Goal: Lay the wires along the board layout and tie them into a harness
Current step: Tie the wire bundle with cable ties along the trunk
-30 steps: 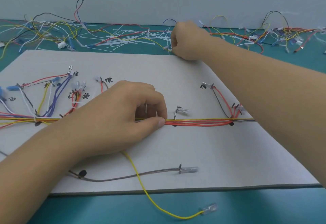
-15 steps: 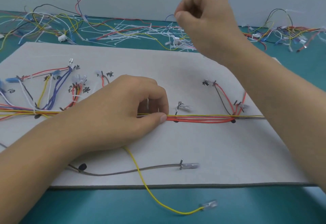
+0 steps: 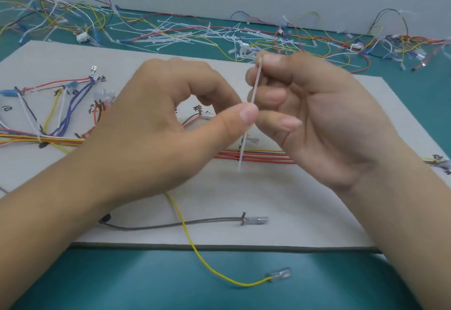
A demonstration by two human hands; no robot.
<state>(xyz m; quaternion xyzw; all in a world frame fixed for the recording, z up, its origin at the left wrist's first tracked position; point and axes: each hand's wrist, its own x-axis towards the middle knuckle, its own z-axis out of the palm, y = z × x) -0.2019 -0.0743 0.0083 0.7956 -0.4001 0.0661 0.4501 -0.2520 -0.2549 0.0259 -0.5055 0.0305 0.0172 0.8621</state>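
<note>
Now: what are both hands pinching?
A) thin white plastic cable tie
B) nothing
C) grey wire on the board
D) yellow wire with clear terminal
A: the thin white plastic cable tie is pinched near its top by the right hand and lower down by the left hand, above the pale grey board.

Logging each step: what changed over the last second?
Right hand came back from the tie pile pinching a cable tie. Left hand let go of the wire bundle, rose and pinches the tie too. Bundle, yellow wire and grey wire stayed put.
</note>
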